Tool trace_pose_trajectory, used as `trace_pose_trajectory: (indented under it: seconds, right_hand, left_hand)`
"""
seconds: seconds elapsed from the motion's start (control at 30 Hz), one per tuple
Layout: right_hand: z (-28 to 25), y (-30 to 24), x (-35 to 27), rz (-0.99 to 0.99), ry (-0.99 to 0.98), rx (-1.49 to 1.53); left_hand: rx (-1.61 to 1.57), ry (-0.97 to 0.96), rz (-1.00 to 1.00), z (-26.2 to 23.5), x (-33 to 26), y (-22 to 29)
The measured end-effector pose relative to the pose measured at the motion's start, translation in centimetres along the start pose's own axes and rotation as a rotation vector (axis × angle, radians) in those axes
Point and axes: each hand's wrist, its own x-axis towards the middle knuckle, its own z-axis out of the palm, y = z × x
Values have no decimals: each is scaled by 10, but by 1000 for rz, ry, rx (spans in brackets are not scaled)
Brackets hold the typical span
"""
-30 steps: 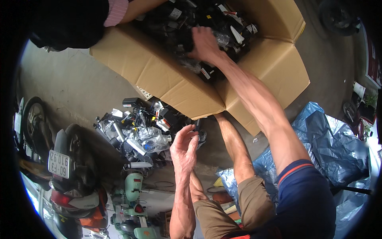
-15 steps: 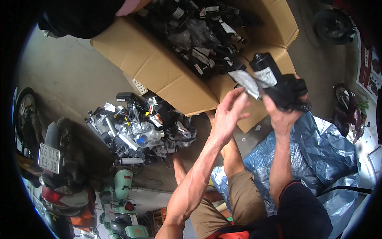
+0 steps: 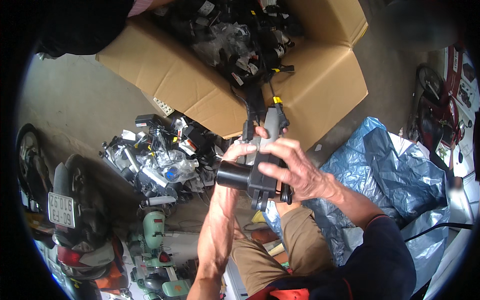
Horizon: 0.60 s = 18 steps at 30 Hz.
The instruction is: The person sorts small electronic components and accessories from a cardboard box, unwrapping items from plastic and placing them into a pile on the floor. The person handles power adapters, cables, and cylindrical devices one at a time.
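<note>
Two hands are clamped on one linear actuator: the left hand closes near its smooth grey tube, and the right hand spreads its fingers over the hard black body. A glossy motor cylinder sticks out to the left. Half a second ago, the actuator was farther right, in the right hand, with its cylinder upward. Now it is before the near corner of the open cardboard carton, which the hands partly cover. Inside lie crumpled clear bags. Leftward, a mixed pile occupies the floor; rightward spreads wrinkled blue-silver plastic sheeting.
</note>
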Motion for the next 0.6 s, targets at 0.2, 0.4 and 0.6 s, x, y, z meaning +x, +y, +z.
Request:
trace_pose_trajectory:
  seconds: [0.2, 0.4, 0.6]
  right_hand:
    - [-53, 38, -14, 170, -426, -94]
    - [-71, 46, 14, 189, -414, 341]
    - [-61, -15, -22, 189, -678, 177]
  left_hand:
    - [108, -86, -60, 10, -24, 33]
    - [335, -47, -301, 14, -73, 25]
    - [262, -193, 71, 36, -131, -1]
